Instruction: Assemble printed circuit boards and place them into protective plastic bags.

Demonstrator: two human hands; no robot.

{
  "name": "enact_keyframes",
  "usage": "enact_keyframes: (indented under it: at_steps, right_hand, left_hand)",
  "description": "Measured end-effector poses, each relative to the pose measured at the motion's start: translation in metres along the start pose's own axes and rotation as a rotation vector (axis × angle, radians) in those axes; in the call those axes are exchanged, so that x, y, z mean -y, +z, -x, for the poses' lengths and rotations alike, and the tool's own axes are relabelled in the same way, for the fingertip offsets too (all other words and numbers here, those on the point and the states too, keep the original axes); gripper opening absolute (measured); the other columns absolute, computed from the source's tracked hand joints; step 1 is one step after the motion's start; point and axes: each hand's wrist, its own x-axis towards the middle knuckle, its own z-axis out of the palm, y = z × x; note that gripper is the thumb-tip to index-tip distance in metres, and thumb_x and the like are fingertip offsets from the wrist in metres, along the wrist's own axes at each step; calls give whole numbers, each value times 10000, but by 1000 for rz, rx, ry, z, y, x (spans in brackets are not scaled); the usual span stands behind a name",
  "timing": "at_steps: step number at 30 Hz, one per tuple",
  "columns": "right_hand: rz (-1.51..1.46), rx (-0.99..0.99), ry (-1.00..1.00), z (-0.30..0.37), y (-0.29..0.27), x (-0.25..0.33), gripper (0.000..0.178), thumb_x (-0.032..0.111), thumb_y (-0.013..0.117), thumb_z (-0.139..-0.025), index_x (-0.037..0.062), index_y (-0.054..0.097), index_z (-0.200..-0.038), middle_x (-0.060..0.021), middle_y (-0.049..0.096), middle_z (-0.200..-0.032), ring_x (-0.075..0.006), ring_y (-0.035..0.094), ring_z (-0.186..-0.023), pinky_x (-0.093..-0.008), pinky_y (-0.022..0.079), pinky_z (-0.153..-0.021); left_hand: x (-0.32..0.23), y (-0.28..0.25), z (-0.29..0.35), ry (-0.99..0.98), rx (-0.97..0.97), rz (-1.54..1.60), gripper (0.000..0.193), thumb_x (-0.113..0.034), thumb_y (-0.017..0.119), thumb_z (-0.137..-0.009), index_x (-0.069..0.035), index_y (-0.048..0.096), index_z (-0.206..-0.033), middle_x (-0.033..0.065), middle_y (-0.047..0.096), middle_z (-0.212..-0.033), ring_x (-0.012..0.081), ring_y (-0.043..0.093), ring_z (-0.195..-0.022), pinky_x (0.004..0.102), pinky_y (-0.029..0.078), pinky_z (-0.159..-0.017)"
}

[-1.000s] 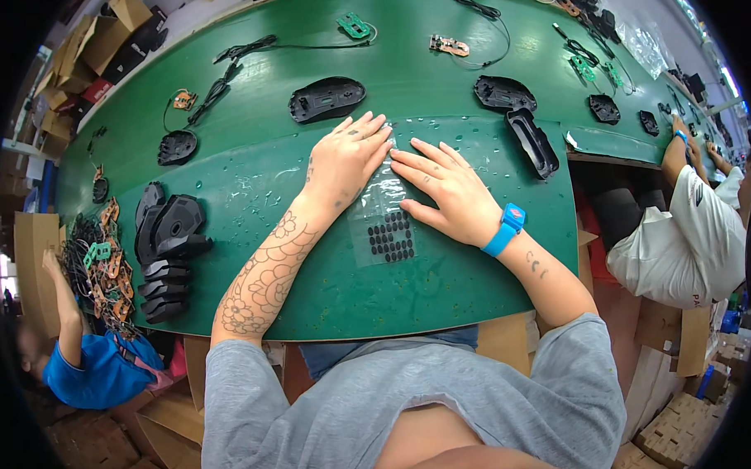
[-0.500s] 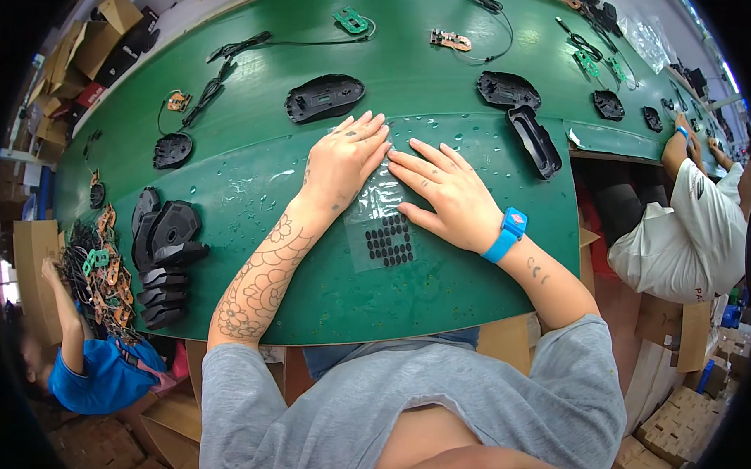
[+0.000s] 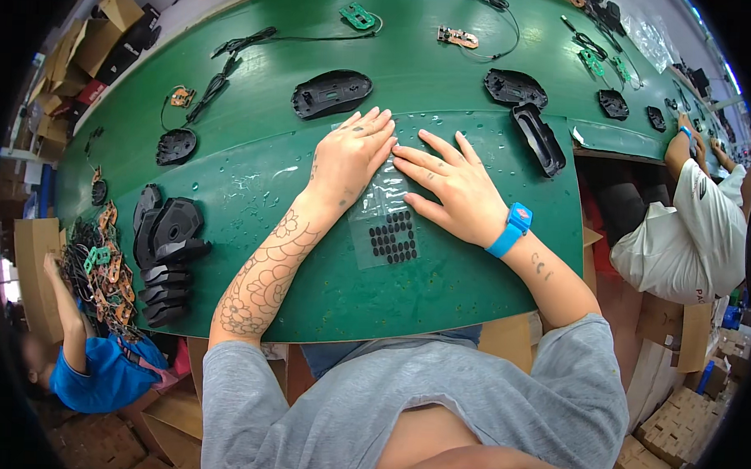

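A clear plastic sheet (image 3: 365,252) with several small black oval pads (image 3: 393,238) lies on the green mat (image 3: 323,303). My left hand (image 3: 351,155) rests flat over the sheet's upper left part, fingers stretched out and pointing away from me. My right hand (image 3: 456,188) lies palm down on its right side, fingers spread, a blue watch on the wrist. The hands nearly meet at the fingertips; what is under the palms is hidden. Just beyond the left fingers sits a black mouse shell (image 3: 332,94).
Black mouse shell parts (image 3: 538,139) lie at the right. Stacked black covers (image 3: 168,260) and a heap of circuit boards with cables (image 3: 112,279) stand at the left. More boards (image 3: 358,16) lie farther back. Co-workers sit at left and right (image 3: 669,236).
My right hand has shifted slightly, its fingers spreading wider. My left hand stays flat on the sheet. The whole view has moved a little.
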Motion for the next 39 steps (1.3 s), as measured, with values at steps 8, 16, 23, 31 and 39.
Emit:
enact_keyframes:
  at_steps: [8,16,23,31,39]
  right_hand:
    - [-10,-12,7,-3,-2,-11,482,284,673,-874,147,620,-1333,1,555,-1445,-310,412,-1408,-638,292,-1127]
    - [60,-116,83,-1,2,22,514,313,672,-850,124,607,-1323,-17,565,-1413,-337,453,-1358,-630,324,-1105]
    - [129,-148,257,-13,29,65,706,394,643,-884,-40,469,-1412,-192,428,-1514,-368,371,-1428,-580,316,-1138]
    - [41,-145,227,-14,49,65,858,497,575,-925,-79,308,-1502,-257,287,-1585,-386,253,-1491,-593,219,-1178]
    - [40,-125,204,-16,58,71,922,577,504,-946,-77,232,-1536,-252,225,-1616,-375,185,-1518,-593,144,-1199]
  left_hand:
    - [2,3,-8,34,-33,12,235,-124,698,-865,-18,736,-1072,92,723,-1182,246,672,-1141,351,504,-1022]
    - [-13,-9,-4,2,17,109,322,-65,671,-838,24,700,-1146,147,692,-1240,302,646,-1183,387,477,-1064]
    - [-7,-19,-5,-5,118,162,397,-38,618,-819,20,675,-1208,159,667,-1285,304,620,-1227,363,475,-1068]
    - [-3,-17,-4,-24,123,225,445,-43,596,-821,-3,644,-1261,136,661,-1303,297,602,-1255,373,482,-1058]
    - [6,-17,5,-53,119,224,436,-28,593,-846,-20,639,-1280,131,657,-1314,285,598,-1264,353,461,-1079]
